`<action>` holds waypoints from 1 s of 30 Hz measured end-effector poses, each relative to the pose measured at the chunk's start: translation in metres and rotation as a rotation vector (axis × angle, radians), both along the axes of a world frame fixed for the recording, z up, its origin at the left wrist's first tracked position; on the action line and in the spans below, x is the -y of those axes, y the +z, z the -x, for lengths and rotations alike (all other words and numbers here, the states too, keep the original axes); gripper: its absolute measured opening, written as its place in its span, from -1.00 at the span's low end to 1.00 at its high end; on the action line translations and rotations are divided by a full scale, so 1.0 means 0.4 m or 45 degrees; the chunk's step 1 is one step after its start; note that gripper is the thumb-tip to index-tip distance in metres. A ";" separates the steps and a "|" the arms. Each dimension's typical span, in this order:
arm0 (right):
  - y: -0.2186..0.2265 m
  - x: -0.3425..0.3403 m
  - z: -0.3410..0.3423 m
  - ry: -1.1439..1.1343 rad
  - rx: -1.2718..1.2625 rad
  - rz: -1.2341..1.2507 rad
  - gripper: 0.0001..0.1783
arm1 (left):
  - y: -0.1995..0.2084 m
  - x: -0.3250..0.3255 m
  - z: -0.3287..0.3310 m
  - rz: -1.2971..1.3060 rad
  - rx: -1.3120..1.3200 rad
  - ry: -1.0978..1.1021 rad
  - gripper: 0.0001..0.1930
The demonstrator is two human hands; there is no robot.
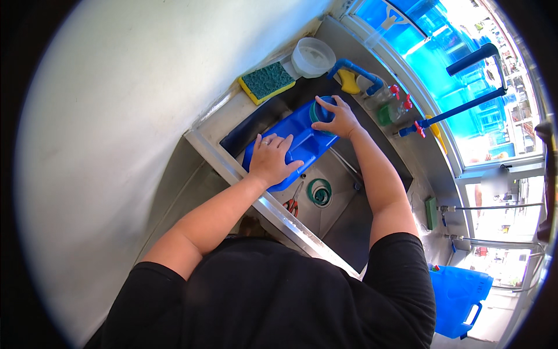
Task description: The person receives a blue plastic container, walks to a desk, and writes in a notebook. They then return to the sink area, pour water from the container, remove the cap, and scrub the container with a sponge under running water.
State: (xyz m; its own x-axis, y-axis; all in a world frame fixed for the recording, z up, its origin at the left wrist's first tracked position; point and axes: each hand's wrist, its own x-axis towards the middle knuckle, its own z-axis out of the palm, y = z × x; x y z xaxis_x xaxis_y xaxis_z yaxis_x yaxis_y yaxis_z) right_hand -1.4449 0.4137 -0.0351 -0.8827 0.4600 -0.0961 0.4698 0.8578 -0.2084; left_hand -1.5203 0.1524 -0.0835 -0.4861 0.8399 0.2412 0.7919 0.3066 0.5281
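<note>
A blue plastic jug (302, 138) lies on its side across the sink, slanting from near left to far right. My left hand (272, 158) rests on its near end with the fingers spread, a ring on one of them. At the far end, my right hand (338, 120) has thumb and fingers around a round blue-green cap (317, 118); the palm hides part of it. Below the jug, on the sink floor, are red-handled scissors (292, 205) and a green ring-shaped piece (319, 192) with a coil inside, near the drain.
A green-and-yellow sponge (267, 82) and a clear round tub (313, 57) sit on the sink's back ledge. Blue pipe taps (372, 84) with red handles jut over the basin. The metal sink edge (279, 215) runs before me. Another blue jug (462, 298) stands at right.
</note>
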 end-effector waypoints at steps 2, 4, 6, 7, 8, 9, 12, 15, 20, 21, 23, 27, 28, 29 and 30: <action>0.004 -0.015 0.001 0.077 0.006 0.076 0.05 | -0.001 -0.002 -0.001 -0.004 -0.014 0.002 -0.23; 0.007 -0.032 -0.002 0.135 -0.031 0.116 0.09 | 0.000 -0.002 0.004 0.016 -0.033 0.004 -0.23; 0.006 -0.049 -0.008 0.265 -0.143 0.181 0.13 | 0.001 0.001 0.011 0.008 -0.041 0.007 -0.23; 0.004 -0.056 -0.008 -0.014 -0.409 0.380 0.15 | 0.001 0.002 0.014 -0.003 -0.032 0.005 -0.23; 0.000 -0.060 -0.010 -0.230 -0.713 0.602 0.17 | 0.001 0.003 0.018 0.002 -0.025 0.007 -0.23; -0.004 -0.062 -0.007 -0.486 -1.013 0.816 0.19 | 0.000 0.003 0.021 -0.014 -0.029 -0.001 -0.23; -0.026 -0.045 0.010 -0.818 -0.501 0.308 0.28 | -0.003 0.000 0.022 -0.016 -0.021 -0.008 -0.23; -0.051 -0.010 0.033 -0.993 -0.219 0.302 0.30 | -0.001 -0.009 0.026 -0.024 -0.014 -0.029 -0.22; -0.067 0.002 0.010 -0.816 -0.549 0.186 -0.10 | 0.008 -0.007 0.017 -0.007 -0.024 0.005 -0.24; -0.068 -0.009 -0.001 -0.775 -0.531 0.189 -0.20 | 0.010 -0.006 0.011 -0.005 -0.008 -0.017 -0.25; -0.073 -0.038 -0.022 -0.793 -0.551 0.102 -0.40 | 0.012 -0.010 -0.003 0.039 -0.007 -0.033 -0.27; -0.093 -0.074 -0.033 -0.755 -0.697 0.128 -0.64 | 0.009 -0.009 -0.004 0.026 -0.037 -0.002 -0.27; -0.098 -0.071 -0.026 -0.740 -0.749 0.060 -0.70 | 0.007 -0.008 -0.002 0.031 -0.014 -0.006 -0.28; -0.099 -0.065 -0.017 -0.802 -0.695 0.036 -0.72 | 0.007 -0.007 0.002 0.028 -0.017 -0.002 -0.28; -0.099 -0.056 -0.004 -0.797 -0.723 -0.017 -0.74 | 0.006 -0.007 0.005 0.029 -0.031 0.003 -0.28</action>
